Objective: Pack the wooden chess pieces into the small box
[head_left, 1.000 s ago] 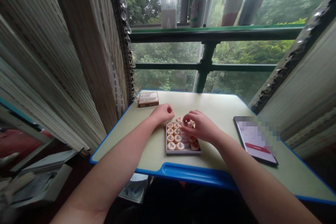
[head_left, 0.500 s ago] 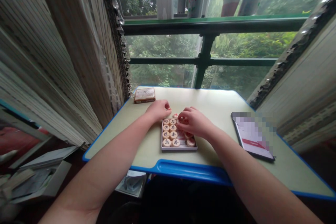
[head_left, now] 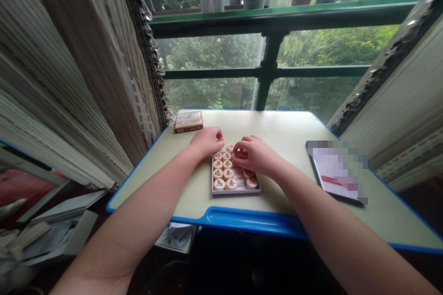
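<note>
A shallow grey tray (head_left: 235,191) lies on the small blue-edged table (head_left: 194,193) and holds several round wooden chess pieces (head_left: 223,170) with black or red characters. My left hand (head_left: 206,140) rests curled at the tray's far left corner, fingers closed around a red-marked piece. My right hand (head_left: 255,156) hovers over the tray's far right part, fingertips pinched on a red-marked piece (head_left: 242,154). One loose piece (head_left: 230,147) lies just beyond the tray between my hands.
A brown box (head_left: 188,121) sits at the table's far left corner. A tablet (head_left: 336,171) lies on the right side. Bamboo blinds hang on both sides, with a window and green rail ahead. Papers and boxes lie on the floor at left.
The view has tilted slightly, so the table sits higher in frame. My right hand's fingers have closed tighter over the tray's top row. My left hand stays at the tray corner.
</note>
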`<state>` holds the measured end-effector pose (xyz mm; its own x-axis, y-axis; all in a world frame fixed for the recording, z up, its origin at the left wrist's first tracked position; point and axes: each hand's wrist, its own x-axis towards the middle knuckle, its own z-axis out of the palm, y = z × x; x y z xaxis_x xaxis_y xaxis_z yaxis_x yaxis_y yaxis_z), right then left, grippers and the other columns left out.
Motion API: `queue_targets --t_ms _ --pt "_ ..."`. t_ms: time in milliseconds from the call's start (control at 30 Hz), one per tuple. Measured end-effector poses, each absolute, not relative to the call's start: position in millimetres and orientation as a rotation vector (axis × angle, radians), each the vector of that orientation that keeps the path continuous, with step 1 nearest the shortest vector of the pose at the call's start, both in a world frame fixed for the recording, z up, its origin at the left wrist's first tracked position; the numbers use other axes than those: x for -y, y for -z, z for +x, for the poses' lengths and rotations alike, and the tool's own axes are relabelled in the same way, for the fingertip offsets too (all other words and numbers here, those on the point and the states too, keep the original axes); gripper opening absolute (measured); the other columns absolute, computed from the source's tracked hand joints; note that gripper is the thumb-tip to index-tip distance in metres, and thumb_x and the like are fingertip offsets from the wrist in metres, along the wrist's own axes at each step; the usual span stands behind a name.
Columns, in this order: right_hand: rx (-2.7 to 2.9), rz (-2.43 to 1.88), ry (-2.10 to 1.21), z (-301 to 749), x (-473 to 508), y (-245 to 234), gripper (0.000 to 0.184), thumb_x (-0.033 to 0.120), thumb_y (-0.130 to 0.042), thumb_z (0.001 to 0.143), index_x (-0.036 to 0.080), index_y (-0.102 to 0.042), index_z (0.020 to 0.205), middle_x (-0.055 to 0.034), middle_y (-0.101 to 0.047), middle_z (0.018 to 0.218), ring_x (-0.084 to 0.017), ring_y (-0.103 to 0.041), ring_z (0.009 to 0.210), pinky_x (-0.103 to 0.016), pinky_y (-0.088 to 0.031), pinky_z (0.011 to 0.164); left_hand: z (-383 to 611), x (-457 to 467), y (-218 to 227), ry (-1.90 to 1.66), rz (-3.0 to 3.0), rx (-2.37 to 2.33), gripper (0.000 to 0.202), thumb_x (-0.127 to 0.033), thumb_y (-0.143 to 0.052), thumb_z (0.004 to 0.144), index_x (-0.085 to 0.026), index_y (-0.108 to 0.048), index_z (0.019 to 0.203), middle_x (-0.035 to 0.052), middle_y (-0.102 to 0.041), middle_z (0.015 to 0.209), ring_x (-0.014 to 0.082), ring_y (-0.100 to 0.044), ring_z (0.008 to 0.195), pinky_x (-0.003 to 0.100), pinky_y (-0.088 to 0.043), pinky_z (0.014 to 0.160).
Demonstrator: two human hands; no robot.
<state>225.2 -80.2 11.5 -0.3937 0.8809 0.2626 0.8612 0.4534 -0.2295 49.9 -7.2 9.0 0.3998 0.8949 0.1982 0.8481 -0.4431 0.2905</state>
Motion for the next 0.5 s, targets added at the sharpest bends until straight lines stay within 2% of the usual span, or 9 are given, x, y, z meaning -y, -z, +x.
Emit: queue_targets --t_ms 500 --pt "2.361 -1.451 -0.178 226.1 80.8 -15.1 0.018 0.033 -0.063 0.076 0.020 -0.070 0.087 -0.0063 -0.062 0.083 -0.019 -0.052 0.077 -0.031 -0.041 0.075 50.1 9.2 -11.8 -0.467 2.569 -1.572 0.022 -0.034 -0.056 0.074 -0.018 -0.067 0.085 0.0069 -0.069 0.089 0.0199 -0.060 0.081 0.027 -0.045 0.073"
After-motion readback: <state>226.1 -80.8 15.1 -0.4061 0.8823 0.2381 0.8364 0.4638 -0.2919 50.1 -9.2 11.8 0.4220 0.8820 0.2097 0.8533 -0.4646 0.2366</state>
